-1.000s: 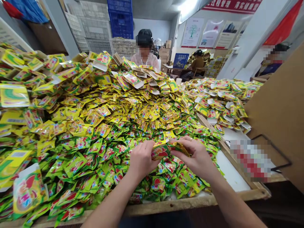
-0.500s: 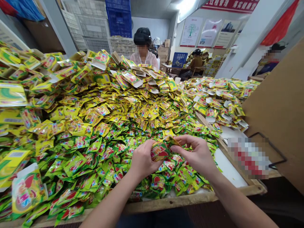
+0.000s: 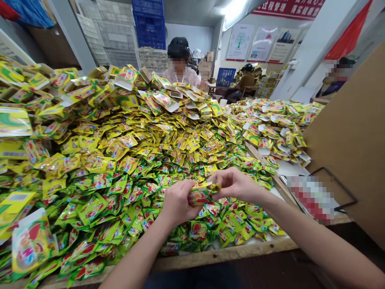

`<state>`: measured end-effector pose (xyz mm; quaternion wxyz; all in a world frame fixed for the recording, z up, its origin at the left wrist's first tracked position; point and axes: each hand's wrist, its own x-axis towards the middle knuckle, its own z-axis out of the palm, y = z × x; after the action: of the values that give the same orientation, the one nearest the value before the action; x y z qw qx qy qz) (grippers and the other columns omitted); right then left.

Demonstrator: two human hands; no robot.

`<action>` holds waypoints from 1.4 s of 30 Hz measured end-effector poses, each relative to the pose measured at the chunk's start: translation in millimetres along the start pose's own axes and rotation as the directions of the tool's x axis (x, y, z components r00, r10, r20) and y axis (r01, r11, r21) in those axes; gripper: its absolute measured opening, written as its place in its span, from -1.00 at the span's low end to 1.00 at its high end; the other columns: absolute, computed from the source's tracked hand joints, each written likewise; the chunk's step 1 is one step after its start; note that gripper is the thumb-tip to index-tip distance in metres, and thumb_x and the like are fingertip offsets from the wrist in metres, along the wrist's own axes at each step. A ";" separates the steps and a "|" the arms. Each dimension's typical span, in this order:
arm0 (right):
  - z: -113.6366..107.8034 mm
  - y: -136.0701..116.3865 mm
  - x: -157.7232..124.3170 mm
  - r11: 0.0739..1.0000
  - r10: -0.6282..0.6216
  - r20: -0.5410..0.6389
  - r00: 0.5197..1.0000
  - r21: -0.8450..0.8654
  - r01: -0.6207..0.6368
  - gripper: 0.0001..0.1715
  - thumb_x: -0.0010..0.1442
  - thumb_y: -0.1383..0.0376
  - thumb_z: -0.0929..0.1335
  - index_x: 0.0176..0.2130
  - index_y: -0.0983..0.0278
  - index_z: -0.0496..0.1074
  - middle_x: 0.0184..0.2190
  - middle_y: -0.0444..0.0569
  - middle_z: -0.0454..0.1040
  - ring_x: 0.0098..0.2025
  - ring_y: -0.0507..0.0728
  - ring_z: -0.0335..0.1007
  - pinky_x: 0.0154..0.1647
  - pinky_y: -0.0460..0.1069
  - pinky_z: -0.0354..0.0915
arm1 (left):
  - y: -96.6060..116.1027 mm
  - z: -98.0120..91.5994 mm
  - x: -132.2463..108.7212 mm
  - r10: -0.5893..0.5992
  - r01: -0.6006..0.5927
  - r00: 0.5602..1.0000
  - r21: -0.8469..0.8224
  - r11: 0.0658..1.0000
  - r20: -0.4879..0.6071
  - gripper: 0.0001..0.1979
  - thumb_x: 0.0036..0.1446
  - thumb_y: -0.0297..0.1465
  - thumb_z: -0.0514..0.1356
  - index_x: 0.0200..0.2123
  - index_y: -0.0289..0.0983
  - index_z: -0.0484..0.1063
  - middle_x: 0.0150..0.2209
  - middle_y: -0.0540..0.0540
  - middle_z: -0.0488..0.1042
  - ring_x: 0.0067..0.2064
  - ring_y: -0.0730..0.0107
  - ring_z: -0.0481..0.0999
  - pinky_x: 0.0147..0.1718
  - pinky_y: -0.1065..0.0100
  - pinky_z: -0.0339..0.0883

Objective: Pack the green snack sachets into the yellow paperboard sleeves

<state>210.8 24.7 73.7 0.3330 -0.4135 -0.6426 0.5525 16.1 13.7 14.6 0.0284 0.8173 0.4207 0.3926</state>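
Note:
My left hand (image 3: 178, 202) is closed around a green-and-yellow foil sachet (image 3: 199, 195) with a red design. My right hand (image 3: 236, 184) reaches in from the right, its fingertips pinching a small crumpled yellow end (image 3: 215, 187) at the sachet's top. Whether that end belongs to the same sachet or to a second one is hidden by my fingers. Both hands are just above a huge heap of similar foil sachets (image 3: 135, 160), which covers the table in front of me and rises towards the back.
The wooden table edge (image 3: 222, 254) runs below my arms. A brown cardboard panel (image 3: 345, 136) stands at the right, beside a blurred label (image 3: 313, 198). A co-worker (image 3: 179, 64) sits beyond the heap, with stacked plastic crates (image 3: 149, 28) behind.
My right forearm has swung outward to the right, and the right hand has risen slightly. The yellow end now shows less beyond my fingers. The whole view has drifted slightly left.

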 end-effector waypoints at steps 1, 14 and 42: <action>2.4 0.8 -0.2 0.999 0.032 0.034 0.999 0.031 -0.033 -0.66 -0.27 0.28 0.52 -0.65 0.29 0.28 -0.51 -0.15 0.41 -0.48 -0.01 0.34 -0.45 -0.08 0.29 | -0.1 -0.4 0.2 0.007 -0.007 1.000 0.004 1.000 0.030 -0.68 -0.19 -0.34 0.22 -0.27 -0.24 0.36 -0.38 -0.09 0.52 -0.36 0.20 0.53 -0.40 0.29 0.37; 12.5 -11.1 4.7 0.983 0.180 -0.011 0.984 -0.020 -0.180 -0.77 -0.25 0.35 0.47 -0.47 0.30 0.41 -0.72 -0.33 0.18 -0.65 -0.10 0.08 -0.60 -0.15 0.09 | 0.9 -10.1 0.1 0.009 -0.014 0.995 0.045 0.999 0.100 -0.63 -0.15 -0.28 0.21 -0.21 -0.25 0.34 -0.32 -0.12 0.51 -0.33 0.19 0.50 -0.39 0.28 0.34; 21.0 12.6 12.5 0.960 -0.020 -0.164 0.986 -0.279 -0.027 -0.62 -0.35 0.22 0.47 -0.68 0.29 0.19 -0.70 -0.27 0.13 -0.57 -0.07 -0.01 -0.57 -0.14 -0.02 | 13.6 -15.4 -4.2 -0.263 0.474 0.880 -0.743 0.473 0.395 -0.59 0.13 -0.12 0.13 -0.06 -0.20 0.12 -0.40 0.02 0.36 -0.52 0.53 0.33 -0.56 0.49 0.23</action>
<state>188.8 27.5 57.4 0.3222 -0.5020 -0.6837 0.4204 13.4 -2.5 27.7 0.5372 0.6357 0.3489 0.4308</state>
